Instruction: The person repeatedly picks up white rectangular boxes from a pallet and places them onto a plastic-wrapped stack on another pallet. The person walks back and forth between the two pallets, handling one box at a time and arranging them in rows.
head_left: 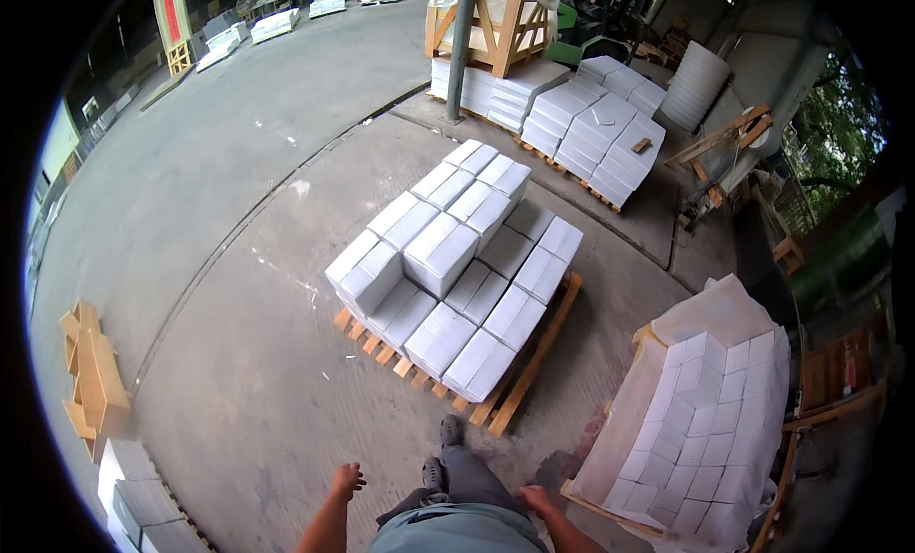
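My left hand (pixel 349 479) hangs in the air to the left of my legs, fingers loosely bent and apart, with nothing visible in it. Beside my right thigh is my right hand (pixel 538 499); its fingers are partly hidden, and no held thing shows. Both hands are apart from the boxes. In front of my feet, white boxes (pixel 441 251) stand on a wooden pallet (pixel 534 372). Their stack is higher along the left and far side, with a lower layer at the near and right side.
To my right, a crate lined with pale sheeting (pixel 624 410) holds many white blocks (pixel 701 401). Farther back stand loaded pallets (pixel 596 134), a wooden crate (pixel 505 29) and a grey post (pixel 462 53). Open cardboard boxes (pixel 95 377) and a white stack (pixel 143 496) lie left.
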Demonstrator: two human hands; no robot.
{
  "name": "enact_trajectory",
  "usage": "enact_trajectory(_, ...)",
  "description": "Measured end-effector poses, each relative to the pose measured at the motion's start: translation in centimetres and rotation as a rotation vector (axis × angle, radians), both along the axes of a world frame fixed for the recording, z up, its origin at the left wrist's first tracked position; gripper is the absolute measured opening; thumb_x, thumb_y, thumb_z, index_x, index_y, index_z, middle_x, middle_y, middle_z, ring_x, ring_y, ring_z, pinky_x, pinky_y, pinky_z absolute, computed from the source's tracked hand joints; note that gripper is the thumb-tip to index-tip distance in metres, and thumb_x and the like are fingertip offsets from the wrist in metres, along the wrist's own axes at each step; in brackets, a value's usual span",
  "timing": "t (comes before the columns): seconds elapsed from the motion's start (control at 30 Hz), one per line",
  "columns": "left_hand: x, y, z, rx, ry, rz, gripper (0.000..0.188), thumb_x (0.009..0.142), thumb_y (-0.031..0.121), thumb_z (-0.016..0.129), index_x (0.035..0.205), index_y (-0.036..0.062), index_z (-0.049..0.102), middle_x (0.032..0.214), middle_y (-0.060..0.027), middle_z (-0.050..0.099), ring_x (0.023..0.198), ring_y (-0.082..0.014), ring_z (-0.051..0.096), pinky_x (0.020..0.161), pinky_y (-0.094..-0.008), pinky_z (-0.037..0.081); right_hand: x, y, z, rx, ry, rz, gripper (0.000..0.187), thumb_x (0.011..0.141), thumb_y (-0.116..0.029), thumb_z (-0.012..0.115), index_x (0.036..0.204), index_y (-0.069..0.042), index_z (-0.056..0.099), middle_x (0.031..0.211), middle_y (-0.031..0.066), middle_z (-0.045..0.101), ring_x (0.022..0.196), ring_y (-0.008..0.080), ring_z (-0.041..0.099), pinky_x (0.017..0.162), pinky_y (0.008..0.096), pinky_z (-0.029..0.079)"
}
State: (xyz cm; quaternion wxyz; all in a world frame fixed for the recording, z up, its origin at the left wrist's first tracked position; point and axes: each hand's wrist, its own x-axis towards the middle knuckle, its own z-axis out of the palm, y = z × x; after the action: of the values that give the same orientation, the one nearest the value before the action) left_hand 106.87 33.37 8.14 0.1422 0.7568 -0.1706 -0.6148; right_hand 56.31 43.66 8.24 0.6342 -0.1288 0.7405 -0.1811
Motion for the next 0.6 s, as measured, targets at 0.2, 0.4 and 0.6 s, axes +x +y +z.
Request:
enact_trajectory(0.2, 0.6, -4.6, 0.0, -0.062, -0.003, 0.074, 0.042, 0.088, 0.029, 0.045, 0.113, -0.0045, 0.050, 0.103, -0.0199, 0.059, 0.072, -0.0290, 0.064, 0.058, -0.0382, 0.050, -1.7, -13.5, -3.5, -0.011, 0.104, 0.043, 0.025, 0.084, -0.025, 0.058, 0.095, -0.003, 0.058, 0.084, 0.0096, 0.065, 0.069, 0.0208, 0.064, 0.059, 0.0322, 0.052)
enact_trajectory(0.4, 3.9, -9.1, 0.6, -0.103, -0.029, 0.200, 0.043, 0.088, 0.031, 0.044, 0.113, -0.0037, 0.049, 0.101, -0.0194, 0.059, 0.071, -0.0287, 0.064, 0.057, -0.0387, 0.050, 2.5, -28.3, -3.4, -0.207, 0.215, 0.371, 0.025, 0.083, -0.024, 0.057, 0.095, -0.002, 0.061, 0.083, 0.0075, 0.065, 0.066, 0.0151, 0.063, 0.050, 0.0262, 0.047)
enact_trajectory(0.6, 8.6, -16.8, -1.7, -0.055, 0.036, 0.223, 0.050, 0.090, 0.035, 0.040, 0.121, -0.0050, 0.043, 0.105, -0.0215, 0.058, 0.074, -0.0329, 0.064, 0.063, -0.0414, 0.052, 14.8, -41.9, 1.6, -0.433, -0.008, 0.251, 0.024, 0.084, -0.020, 0.056, 0.098, -0.001, 0.060, 0.086, 0.0054, 0.065, 0.074, 0.0135, 0.063, 0.059, 0.0245, 0.048)
